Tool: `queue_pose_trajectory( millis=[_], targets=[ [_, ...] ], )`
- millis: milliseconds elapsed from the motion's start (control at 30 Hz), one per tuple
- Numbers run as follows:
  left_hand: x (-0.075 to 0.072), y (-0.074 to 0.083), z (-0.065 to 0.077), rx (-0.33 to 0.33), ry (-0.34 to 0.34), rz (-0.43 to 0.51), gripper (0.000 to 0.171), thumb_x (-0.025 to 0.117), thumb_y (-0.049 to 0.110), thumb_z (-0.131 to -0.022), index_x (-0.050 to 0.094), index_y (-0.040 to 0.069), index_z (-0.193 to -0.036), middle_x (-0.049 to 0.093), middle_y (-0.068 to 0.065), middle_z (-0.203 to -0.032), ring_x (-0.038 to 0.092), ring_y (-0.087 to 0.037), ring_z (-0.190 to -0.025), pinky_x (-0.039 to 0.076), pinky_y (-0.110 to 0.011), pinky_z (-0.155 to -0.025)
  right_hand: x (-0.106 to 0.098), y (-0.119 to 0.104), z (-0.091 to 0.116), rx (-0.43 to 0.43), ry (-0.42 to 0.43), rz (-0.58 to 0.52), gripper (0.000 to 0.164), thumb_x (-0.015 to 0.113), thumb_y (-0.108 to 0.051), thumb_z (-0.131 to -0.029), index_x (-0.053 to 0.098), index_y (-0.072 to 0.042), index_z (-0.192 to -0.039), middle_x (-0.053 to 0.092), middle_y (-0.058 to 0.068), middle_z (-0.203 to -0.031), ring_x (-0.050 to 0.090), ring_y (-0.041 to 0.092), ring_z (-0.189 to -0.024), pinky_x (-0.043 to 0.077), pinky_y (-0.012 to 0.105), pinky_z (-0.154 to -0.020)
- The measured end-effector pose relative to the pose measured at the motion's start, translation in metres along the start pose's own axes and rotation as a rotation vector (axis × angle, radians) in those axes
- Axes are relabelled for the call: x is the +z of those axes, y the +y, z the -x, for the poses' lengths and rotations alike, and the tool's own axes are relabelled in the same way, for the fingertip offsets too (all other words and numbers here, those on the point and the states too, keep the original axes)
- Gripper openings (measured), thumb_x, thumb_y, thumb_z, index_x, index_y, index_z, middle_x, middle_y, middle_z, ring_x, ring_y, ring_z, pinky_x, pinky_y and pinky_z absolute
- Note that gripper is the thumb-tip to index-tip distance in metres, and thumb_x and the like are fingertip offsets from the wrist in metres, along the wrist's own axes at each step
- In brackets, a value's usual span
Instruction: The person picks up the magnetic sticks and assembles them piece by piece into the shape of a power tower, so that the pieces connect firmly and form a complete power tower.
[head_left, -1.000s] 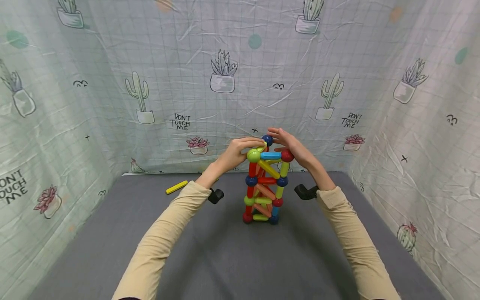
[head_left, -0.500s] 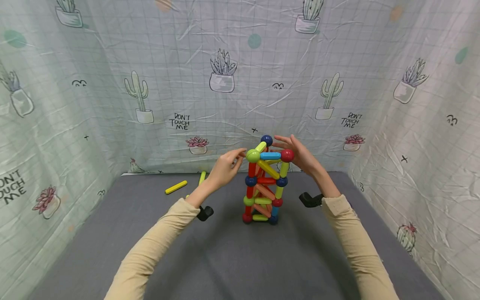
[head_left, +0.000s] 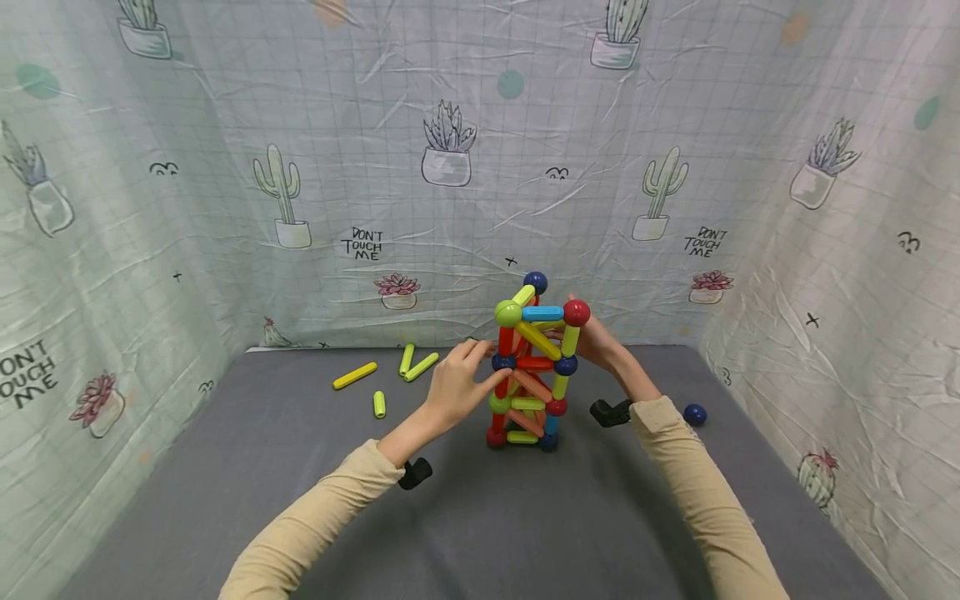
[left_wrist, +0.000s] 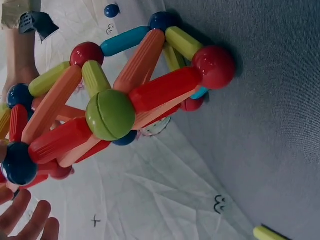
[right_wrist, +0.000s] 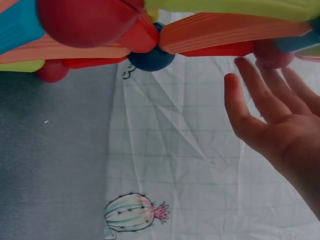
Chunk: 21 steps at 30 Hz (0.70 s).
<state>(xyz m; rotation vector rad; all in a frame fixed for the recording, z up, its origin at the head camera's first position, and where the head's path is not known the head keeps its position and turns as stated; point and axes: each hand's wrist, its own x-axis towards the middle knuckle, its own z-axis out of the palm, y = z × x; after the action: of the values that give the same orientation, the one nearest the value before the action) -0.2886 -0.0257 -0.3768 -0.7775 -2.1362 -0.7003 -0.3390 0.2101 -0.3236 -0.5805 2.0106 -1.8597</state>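
A tower of magnetic rods and balls (head_left: 534,363) stands upright, with a blue ball (head_left: 536,283) at its top back corner. At its left side is my left hand (head_left: 452,387), thumb and fingertips right at a dark blue joint ball (left_wrist: 20,163) partway up; its other fingers spread loosely in the left wrist view. Behind the tower's right side, partly hidden, is my right hand (head_left: 597,342). The right wrist view shows its fingers extended and apart, fingertips close under a red ball (right_wrist: 272,54).
Left of the tower lie a yellow rod (head_left: 355,376), a short lime rod (head_left: 379,405) and two more lime rods (head_left: 422,367). One loose blue ball (head_left: 695,414) rests near the right edge of the grey table (head_left: 480,525). A printed cloth (head_left: 337,192) hangs behind.
My left hand has come down from the top of the tower to its middle left side. My right hand has lowered behind the right side. The tower stays standing in place.
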Motion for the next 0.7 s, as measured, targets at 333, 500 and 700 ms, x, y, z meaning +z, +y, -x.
queue_pose_trajectory(
  millis=[333, 500, 700],
  targets=[
    [-0.005, -0.015, -0.007, -0.014, -0.013, -0.001, 0.03, 0.071, 0.029, -0.075, 0.062, 0.008, -0.095, 0.065, -0.006, -0.086, 0.061, -0.018, -0.078, 0.05, -0.027, -0.061, -0.015, 0.005, 0.003, 0.056, -0.048, 0.009, 0.074, 0.002, -0.052, -0.093, 0.022, 0.004, -0.137, 0.031, 0.02, -0.136, 0.03, 0.038, -0.125, 0.03, 0.05, -0.099],
    [-0.004, -0.029, -0.019, -0.037, -0.043, -0.063, 0.027, 0.069, 0.028, -0.076, 0.063, 0.009, -0.094, 0.065, -0.006, -0.083, 0.06, -0.018, -0.073, 0.049, -0.028, -0.056, -0.028, 0.011, 0.007, 0.059, -0.076, 0.032, 0.076, 0.005, -0.055, -0.092, 0.016, 0.002, -0.141, 0.015, 0.022, -0.147, 0.022, 0.043, -0.13, 0.023, 0.058, -0.103],
    [0.004, -0.047, -0.039, -0.064, -0.123, -0.108, 0.029, 0.067, 0.032, -0.078, 0.063, 0.009, -0.096, 0.066, -0.007, -0.085, 0.061, -0.02, -0.073, 0.05, -0.03, -0.056, -0.03, 0.016, 0.022, 0.051, -0.056, 0.098, 0.073, 0.006, -0.053, -0.093, 0.022, 0.001, -0.14, 0.019, 0.02, -0.146, 0.032, 0.043, -0.125, 0.028, 0.057, -0.1]
  ],
)
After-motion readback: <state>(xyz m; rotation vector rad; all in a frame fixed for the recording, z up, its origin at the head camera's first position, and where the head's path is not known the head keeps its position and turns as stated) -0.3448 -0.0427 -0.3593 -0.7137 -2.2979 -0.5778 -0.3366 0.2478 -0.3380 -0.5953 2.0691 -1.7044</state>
